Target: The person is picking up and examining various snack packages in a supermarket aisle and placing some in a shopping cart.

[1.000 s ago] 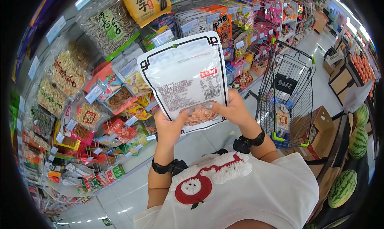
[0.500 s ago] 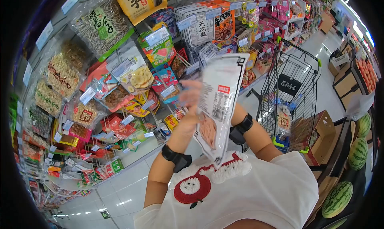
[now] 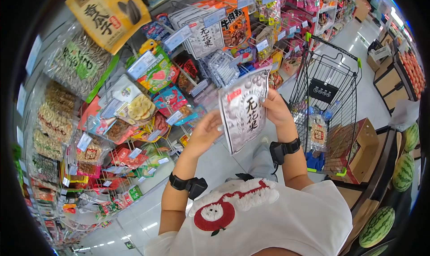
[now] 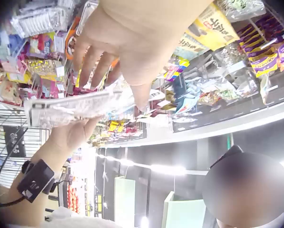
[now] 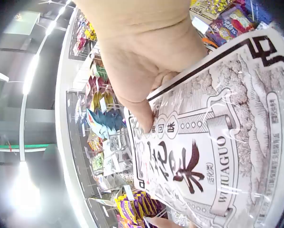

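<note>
A white and grey snack bag [image 3: 245, 113] with black Chinese lettering and the word WUHUAGUO stands tilted before the person, its printed front facing up. At its right edge the right hand [image 3: 278, 108] pinches it, and in the right wrist view the thumb of this right hand [image 5: 146, 66] presses on the printed face. The left hand [image 3: 205, 133] is beside the bag's left edge, fingers loosely bent. Seen from the left wrist, the left hand [image 4: 123, 42] has its fingers spread near the bag [image 4: 70, 109], gripping nothing.
Hanging snack bags fill the shelf at left, including similar grey bags [image 3: 205, 36] and a yellow sunflower seed bag [image 3: 109, 16]. A black wire shopping cart [image 3: 329, 72] with some goods stands ahead right. Beyond it are a cardboard box [image 3: 365, 153] and watermelons [image 3: 377, 227].
The snack bag has turned over from its back to its front. Both hands gripped its lower part before; now the right grips its right edge and the left has let go.
</note>
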`<state>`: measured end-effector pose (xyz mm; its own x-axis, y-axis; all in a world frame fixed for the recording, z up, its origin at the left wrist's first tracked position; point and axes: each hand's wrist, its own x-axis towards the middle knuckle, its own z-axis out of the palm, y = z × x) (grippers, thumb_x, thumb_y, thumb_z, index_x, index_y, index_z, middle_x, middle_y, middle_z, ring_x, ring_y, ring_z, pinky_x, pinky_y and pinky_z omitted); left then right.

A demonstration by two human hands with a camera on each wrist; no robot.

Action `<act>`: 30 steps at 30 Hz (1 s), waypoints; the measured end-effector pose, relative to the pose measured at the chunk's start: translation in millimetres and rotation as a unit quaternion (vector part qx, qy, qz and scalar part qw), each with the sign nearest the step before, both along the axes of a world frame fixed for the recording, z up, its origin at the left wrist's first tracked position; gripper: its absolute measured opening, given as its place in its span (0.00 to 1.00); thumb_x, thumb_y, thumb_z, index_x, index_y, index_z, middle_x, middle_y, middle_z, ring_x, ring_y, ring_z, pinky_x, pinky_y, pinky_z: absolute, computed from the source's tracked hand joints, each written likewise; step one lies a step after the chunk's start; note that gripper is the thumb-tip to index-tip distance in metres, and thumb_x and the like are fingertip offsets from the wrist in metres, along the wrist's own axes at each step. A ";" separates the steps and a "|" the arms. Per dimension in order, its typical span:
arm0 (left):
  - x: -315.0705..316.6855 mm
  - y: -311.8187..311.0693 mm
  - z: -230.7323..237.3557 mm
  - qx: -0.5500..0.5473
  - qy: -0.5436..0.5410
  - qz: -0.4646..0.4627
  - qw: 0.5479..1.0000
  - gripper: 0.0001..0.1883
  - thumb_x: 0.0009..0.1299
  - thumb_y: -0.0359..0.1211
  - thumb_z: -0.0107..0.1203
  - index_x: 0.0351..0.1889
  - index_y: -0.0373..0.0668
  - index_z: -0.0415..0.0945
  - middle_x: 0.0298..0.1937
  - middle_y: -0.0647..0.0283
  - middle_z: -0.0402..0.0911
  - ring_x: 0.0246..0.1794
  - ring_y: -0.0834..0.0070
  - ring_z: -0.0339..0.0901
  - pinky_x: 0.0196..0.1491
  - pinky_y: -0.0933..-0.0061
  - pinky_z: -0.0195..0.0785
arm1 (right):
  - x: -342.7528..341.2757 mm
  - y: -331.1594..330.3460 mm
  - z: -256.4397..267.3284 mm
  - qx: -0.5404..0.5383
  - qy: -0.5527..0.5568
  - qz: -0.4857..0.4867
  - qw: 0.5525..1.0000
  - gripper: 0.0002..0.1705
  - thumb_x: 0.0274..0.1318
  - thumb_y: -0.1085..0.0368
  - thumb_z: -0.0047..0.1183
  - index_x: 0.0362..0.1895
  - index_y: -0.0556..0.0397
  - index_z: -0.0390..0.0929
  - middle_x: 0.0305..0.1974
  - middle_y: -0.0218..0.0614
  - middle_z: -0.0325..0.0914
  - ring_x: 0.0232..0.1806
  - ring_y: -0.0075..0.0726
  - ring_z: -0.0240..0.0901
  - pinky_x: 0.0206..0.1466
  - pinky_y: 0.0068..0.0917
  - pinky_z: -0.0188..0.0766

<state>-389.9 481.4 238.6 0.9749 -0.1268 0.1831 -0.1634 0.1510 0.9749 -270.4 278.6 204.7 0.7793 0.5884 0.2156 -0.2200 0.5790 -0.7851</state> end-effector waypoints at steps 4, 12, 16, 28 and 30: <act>67.1 -34.9 -4.8 0.095 -0.012 0.092 0.991 0.18 0.58 0.23 0.53 0.47 0.33 0.67 0.42 0.63 0.75 0.41 0.79 0.72 0.44 0.78 0.65 | 52.5 -24.2 -10.5 -0.130 -0.029 -0.066 0.989 0.14 0.49 0.71 0.49 0.42 0.62 0.70 0.38 0.30 0.74 0.36 0.19 0.68 0.40 0.19 0.66; 173.9 -35.9 -36.0 0.037 0.076 0.287 0.954 0.12 0.60 0.26 0.52 0.42 0.33 0.71 0.38 0.63 0.76 0.35 0.84 0.71 0.39 0.82 0.64 | 179.7 3.8 -27.0 -0.302 -0.233 -0.137 0.914 0.15 0.46 0.65 0.51 0.39 0.60 0.71 0.32 0.37 0.75 0.31 0.28 0.69 0.37 0.25 0.65; 197.9 -8.1 -31.5 -0.002 0.045 0.324 0.945 0.12 0.60 0.25 0.52 0.42 0.33 0.71 0.38 0.64 0.76 0.36 0.84 0.71 0.39 0.82 0.64 | 198.1 48.1 -28.7 -0.214 -0.097 -0.103 0.967 0.13 0.46 0.68 0.51 0.38 0.61 0.71 0.31 0.34 0.76 0.32 0.22 0.68 0.37 0.22 0.65; 237.3 39.4 -31.4 0.110 -0.084 0.358 0.923 0.12 0.59 0.25 0.54 0.41 0.33 0.73 0.35 0.66 0.77 0.34 0.83 0.71 0.38 0.81 0.64 | 222.2 95.9 2.4 -0.209 -0.095 -0.150 0.962 0.14 0.50 0.72 0.47 0.44 0.58 0.69 0.34 0.27 0.72 0.32 0.17 0.66 0.36 0.17 0.63; 237.9 44.6 -32.1 0.151 -0.118 0.360 0.913 0.11 0.59 0.25 0.54 0.40 0.33 0.73 0.35 0.66 0.77 0.33 0.83 0.71 0.37 0.80 0.65 | 223.7 103.2 5.7 -0.192 -0.101 -0.157 0.964 0.14 0.50 0.72 0.47 0.44 0.59 0.69 0.35 0.28 0.72 0.34 0.18 0.66 0.38 0.17 0.63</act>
